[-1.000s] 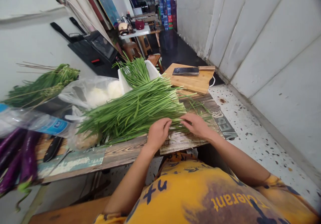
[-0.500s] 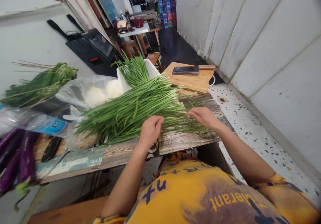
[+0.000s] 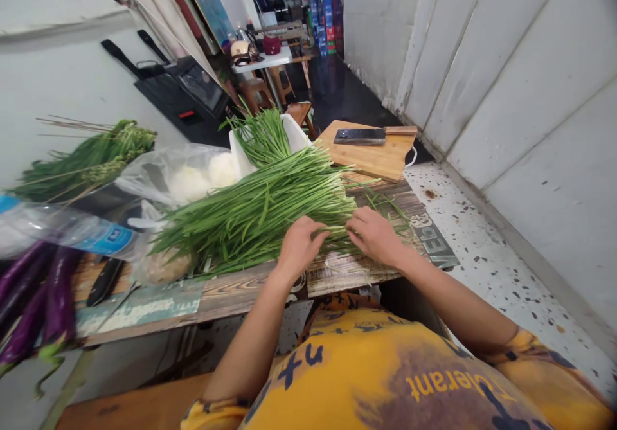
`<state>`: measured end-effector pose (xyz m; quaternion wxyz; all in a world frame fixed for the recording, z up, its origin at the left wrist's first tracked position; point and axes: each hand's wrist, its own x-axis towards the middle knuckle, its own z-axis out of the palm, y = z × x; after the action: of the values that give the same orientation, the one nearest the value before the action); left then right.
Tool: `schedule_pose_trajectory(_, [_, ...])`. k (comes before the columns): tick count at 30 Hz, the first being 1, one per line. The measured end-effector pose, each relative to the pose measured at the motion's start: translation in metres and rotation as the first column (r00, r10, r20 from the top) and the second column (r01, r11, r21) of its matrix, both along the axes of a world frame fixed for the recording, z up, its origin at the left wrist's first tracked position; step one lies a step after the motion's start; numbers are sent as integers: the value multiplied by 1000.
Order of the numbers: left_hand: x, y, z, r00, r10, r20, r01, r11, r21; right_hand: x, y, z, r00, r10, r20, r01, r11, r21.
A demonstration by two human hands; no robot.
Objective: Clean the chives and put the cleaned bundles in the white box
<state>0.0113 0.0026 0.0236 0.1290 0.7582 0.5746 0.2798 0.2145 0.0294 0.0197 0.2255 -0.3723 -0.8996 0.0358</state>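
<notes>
A big heap of garlic chives (image 3: 250, 205) lies across the wooden-topped table, its pale cut ends toward the right. At the near edge of the heap, my left hand (image 3: 303, 243) pinches some chive stalks between thumb and fingers. Close to its right, my right hand (image 3: 373, 234) has its fingertips closed on the pale ends of the same stalks. Loose green trimmings (image 3: 385, 205) lie beyond my right hand. Behind the heap, more chives stand in a white container (image 3: 295, 134).
A cleaver (image 3: 361, 135) rests on a cutting board (image 3: 332, 146) at the back right. To the left are a bag of white round vegetables (image 3: 186, 182), a plastic bottle (image 3: 103, 237), purple eggplants (image 3: 60, 288), a black-handled knife (image 3: 103, 282) and another bundle of greens (image 3: 91, 160).
My right hand has moved left, close to my left hand, and its fingers now meet the stalk ends. My left hand has shifted slightly right. The view has shifted a little.
</notes>
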Motion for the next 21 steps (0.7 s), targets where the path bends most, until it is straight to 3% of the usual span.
schedule_pose_trajectory(4, [2,1,0,992,-60,110,63,998,-24,1,-4,0,956,-58,-286,-20,965,-261])
schedule_pose_trajectory(7, [3,1,3,992,-12,129,27,993,-119,-5,-5,-6,876,-181,-446,-98,841,-533])
schedule_pose_trajectory(9, [4,1,6,991,15,130,10,982,-190,-9,-5,-9,829,-231,-509,-167,766,-621])
schedule_pose_trajectory(11, [4,1,10,990,7,142,28,970,-241,-12,-4,-11,808,-259,-529,-186,740,-647])
schedule_pose_trajectory(14, [4,1,12,990,-11,142,52,957,-287,-13,-2,-11,853,-211,-477,-151,775,-613])
schedule_pose_trajectory(17, [3,1,12,990,-55,129,91,951,-295,-8,4,-12,921,-113,-373,-103,852,-513])
schedule_pose_trajectory(21, [0,1,14,992,-38,118,71,954,-290,5,8,-11,956,-235,-174,153,910,-385])
